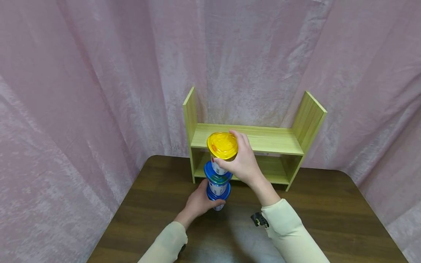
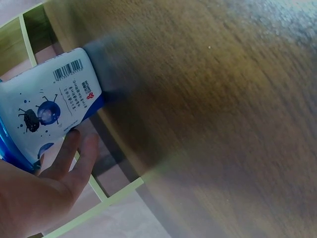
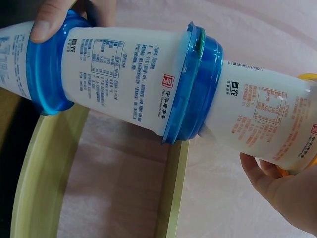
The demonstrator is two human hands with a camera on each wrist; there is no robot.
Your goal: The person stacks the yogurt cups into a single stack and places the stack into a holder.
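Note:
Three white printed lidded cups make a tower in front of the shelf in the head view. My right hand (image 1: 245, 164) grips the top cup (image 3: 262, 109), which has a yellow lid (image 1: 222, 144), with the thumb and fingers around its sides. Below it, the middle cup (image 3: 124, 74) has a blue lid. My left hand (image 1: 197, 202) holds the bottom cup (image 2: 54, 94) around its blue lid, its thumb at the front. That cup's base is close to the tabletop; whether it touches is hard to tell. The top cup's base meets the middle lid.
A light wooden two-level shelf (image 1: 246, 137) with raised side panels stands at the back of the dark wooden table (image 1: 158, 190). Pink curtains (image 1: 131, 73) hang behind and at both sides. The cup tower is just before the shelf's left part.

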